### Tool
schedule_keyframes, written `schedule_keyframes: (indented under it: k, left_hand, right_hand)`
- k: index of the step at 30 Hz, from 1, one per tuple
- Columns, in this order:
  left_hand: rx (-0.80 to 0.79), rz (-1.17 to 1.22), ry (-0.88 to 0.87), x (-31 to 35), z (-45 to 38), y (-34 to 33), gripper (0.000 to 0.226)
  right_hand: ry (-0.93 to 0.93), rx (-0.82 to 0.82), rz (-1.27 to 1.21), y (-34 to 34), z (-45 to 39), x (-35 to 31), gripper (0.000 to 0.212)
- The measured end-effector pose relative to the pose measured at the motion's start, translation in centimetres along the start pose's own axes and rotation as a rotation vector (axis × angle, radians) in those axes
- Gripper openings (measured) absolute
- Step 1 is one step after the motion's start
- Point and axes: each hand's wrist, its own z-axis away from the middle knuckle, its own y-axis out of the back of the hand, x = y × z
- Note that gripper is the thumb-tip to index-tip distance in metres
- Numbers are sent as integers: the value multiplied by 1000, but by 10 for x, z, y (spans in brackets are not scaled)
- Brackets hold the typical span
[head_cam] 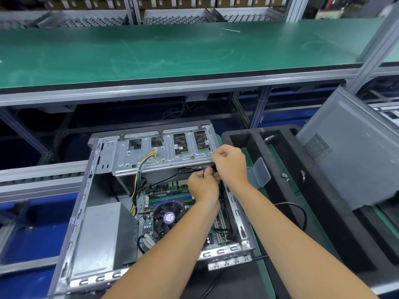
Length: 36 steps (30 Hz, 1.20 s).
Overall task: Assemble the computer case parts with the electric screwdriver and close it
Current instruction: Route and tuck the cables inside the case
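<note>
The open computer case (86, 203) lies on its side in front of me, showing the motherboard (172, 196), a black fan (168, 216) and the grey power supply (101, 231). A silver drive cage (151, 154) spans its far end, with yellow and black wires (140, 171) hanging from it. My left hand (201, 186) pinches a thin black cable just under the cage's right end. My right hand (230, 162) is curled beside it at the cage's right corner, gripping the same cable. The grey side panel (349, 152) leans at the right. No electric screwdriver is in view.
A black foam tray (287, 169) with compartments stands right of the case, holding a clear plastic box (259, 172) with its lid up and small metal parts (285, 176). A black cord (300, 210) loops beside it. A green shelf (172, 50) runs across above.
</note>
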Motion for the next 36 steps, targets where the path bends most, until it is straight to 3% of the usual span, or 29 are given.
schedule_keyframes:
  k: [9, 19, 22, 24, 26, 28, 30, 33, 34, 36]
  left_hand:
    - [-19, -42, -26, -3, -4, 0, 25]
    - [-28, 49, -22, 3, -2, 6, 43]
    - [-115, -91, -28, 8, -1, 13, 42]
    - [-288, -178, 80, 16, -3, 23, 39]
    - [-487, -349, 186, 27, -9, 40, 39]
    - [-643, -636, 150, 34, -17, 59, 39]
    - [-727, -889, 11, 38, -22, 74, 35]
    - [-760, -1326, -427, 37, -23, 76, 33]
    - [-788, -1465, -494, 35, -20, 74, 30]
    - [-821, -1788, -523, 28, -18, 70, 51]
  right_hand:
    - [15, 8, 32, -1, -1, 1, 16]
    - [66, 11, 44, -2, 1, 6, 17]
    - [74, 10, 56, -2, 1, 5, 16]
    - [74, 15, 62, -1, 1, 4, 16]
    - [70, 16, 65, -1, 1, 3, 15]
    - [73, 12, 62, -1, 1, 3, 14]
    - [76, 14, 64, -1, 1, 4, 13]
    - [84, 18, 80, -1, 1, 4, 12]
    - [86, 18, 80, -1, 2, 4, 12]
    - [87, 22, 71, -1, 2, 5, 15]
